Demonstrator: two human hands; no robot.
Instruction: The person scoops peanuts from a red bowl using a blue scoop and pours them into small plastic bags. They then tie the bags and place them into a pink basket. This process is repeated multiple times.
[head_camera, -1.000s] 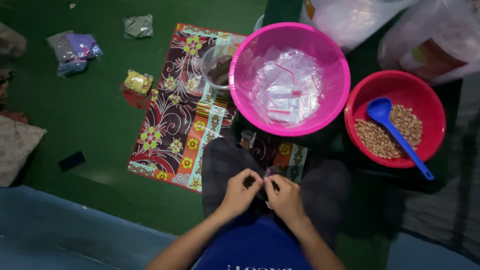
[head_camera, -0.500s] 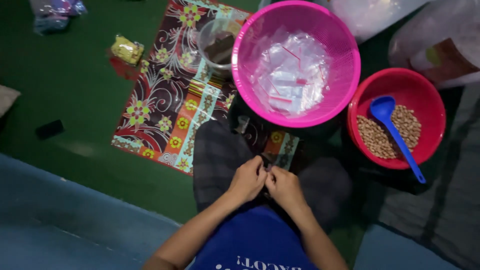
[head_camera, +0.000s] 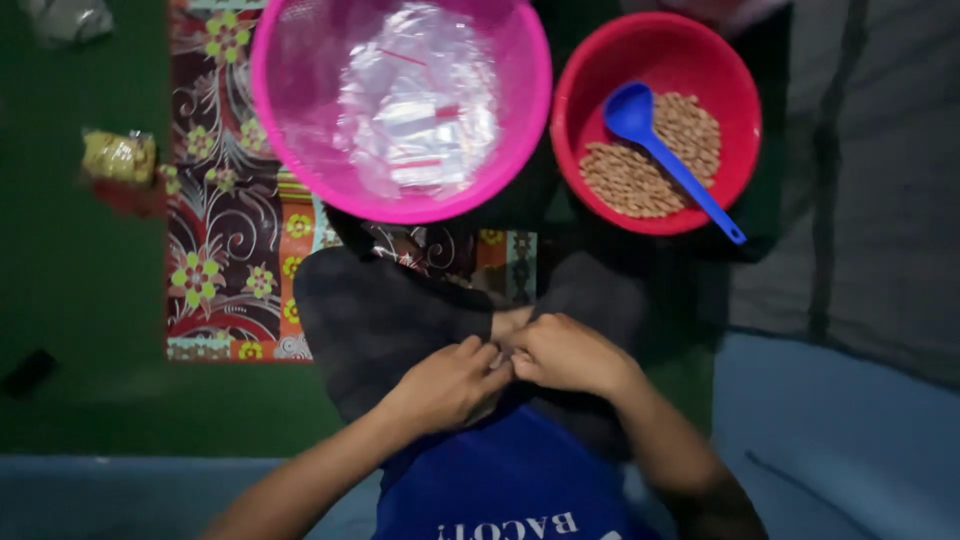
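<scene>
My left hand (head_camera: 448, 385) and my right hand (head_camera: 562, 352) meet fingertip to fingertip over my lap, just above my blue shirt (head_camera: 500, 480). Both pinch something small between them; it is hidden by the fingers and I cannot tell what it is. In front of my knees stands a pink basin (head_camera: 290, 120) holding several clear plastic bags (head_camera: 420, 110) with red strips. To its right a red bowl (head_camera: 590, 80) holds brown peanuts (head_camera: 620, 180) and a blue scoop (head_camera: 660, 150).
A flowered mat (head_camera: 215, 250) lies on the green floor (head_camera: 80, 300) under the basin. A small yellow packet (head_camera: 118, 158) sits left of the mat. Dark mesh cloth (head_camera: 860, 200) covers the right side. A pale blue surface (head_camera: 840, 440) runs along the near edge.
The view has shifted so the basin and bowl sit higher and closer. My hands stay together over my lap, fingers still working at the same small thing.
</scene>
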